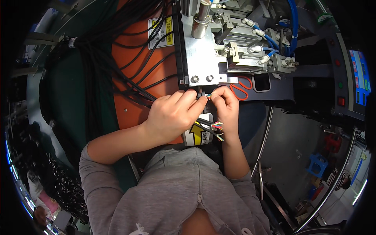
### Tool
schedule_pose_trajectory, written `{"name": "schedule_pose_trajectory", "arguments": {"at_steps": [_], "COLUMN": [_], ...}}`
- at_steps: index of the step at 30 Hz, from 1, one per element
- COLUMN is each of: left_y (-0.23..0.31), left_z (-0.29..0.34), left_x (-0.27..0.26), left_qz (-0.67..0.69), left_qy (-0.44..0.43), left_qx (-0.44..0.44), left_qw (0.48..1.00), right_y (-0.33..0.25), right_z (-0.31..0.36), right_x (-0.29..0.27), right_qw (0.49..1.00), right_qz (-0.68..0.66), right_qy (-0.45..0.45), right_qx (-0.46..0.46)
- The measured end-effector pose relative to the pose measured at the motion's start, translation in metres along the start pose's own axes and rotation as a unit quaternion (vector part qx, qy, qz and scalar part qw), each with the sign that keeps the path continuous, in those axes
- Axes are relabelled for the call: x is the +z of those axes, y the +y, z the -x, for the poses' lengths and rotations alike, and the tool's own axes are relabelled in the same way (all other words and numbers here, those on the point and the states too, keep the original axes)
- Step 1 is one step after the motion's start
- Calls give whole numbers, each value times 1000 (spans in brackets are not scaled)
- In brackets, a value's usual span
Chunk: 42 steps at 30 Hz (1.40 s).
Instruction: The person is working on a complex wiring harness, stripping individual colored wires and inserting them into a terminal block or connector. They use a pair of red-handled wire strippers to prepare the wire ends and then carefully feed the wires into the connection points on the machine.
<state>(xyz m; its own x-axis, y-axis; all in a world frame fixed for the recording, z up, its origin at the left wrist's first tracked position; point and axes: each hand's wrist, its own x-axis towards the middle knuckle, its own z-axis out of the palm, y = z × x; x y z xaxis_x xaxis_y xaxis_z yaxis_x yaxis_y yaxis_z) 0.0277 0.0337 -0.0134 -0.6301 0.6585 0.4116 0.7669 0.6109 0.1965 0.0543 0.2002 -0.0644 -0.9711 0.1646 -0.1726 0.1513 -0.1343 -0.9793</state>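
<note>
Left hand (172, 115): fingers curled narrow, tips pinched on the thin cable end (206, 96) at the near edge of the machine's metal plate (199, 58). Right hand (228, 103): likewise pinched shut on the same cable end, fingertips meeting those of the left hand, apparently to steady the short stripped tips between both grips. Held just below the plate's two bolts, close against the fixture, seemingly so that the tips lined up with the machine's opening; the opening itself hidden by the fingers.

Below the hands: further coloured wire ends (217, 131) fanned out of a black sheath, hanging free between the wrists, over a yellow arrow label (197, 135).

Farther out: red-handled scissors (243, 88) laid just right of the right hand, within easy reach. Bundle of black cables (129, 58) draped across the orange panel (133, 105) on the left, running in toward the hands. Pneumatic cylinders with blue hoses (274, 39) mounted at the far right of the plate. Control panel (358, 82) at the far right edge.
</note>
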Motion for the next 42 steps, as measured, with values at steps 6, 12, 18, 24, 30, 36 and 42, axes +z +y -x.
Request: {"name": "schedule_pose_trajectory", "arguments": {"at_steps": [6, 12, 18, 24, 30, 36, 42], "left_y": [-3, 6, -6, -10, -12, -10, -10], "left_z": [-4, 2, 3, -12, -7, -2, -9], "left_x": [-2, -17, -16, -22, -24, -15, -22], "left_qz": [16, -63, 52, 153, 248, 191, 196], "left_qy": [4, -71, -82, 38, 89, 78, 97], "left_qx": [-7, -37, -17, 51, 29, 60, 45], "left_qw": [1000, 995, 995, 986, 964, 977, 975], "right_y": [3, -4, -22, -23, -18, -35, -43], "right_z": [1, 2, 1, 5, 11, 13, 14], "right_x": [5, -6, -23, -15, -10, -2, 10], "right_qw": [994, 993, 926, 938, 967, 944, 905], "right_qz": [79, 0, 57, 23, -79, 48, 61], "right_qy": [18, 38, -186, -121, -31, -17, 0], "right_qx": [-75, -113, -324, -324, -242, -327, -420]}}
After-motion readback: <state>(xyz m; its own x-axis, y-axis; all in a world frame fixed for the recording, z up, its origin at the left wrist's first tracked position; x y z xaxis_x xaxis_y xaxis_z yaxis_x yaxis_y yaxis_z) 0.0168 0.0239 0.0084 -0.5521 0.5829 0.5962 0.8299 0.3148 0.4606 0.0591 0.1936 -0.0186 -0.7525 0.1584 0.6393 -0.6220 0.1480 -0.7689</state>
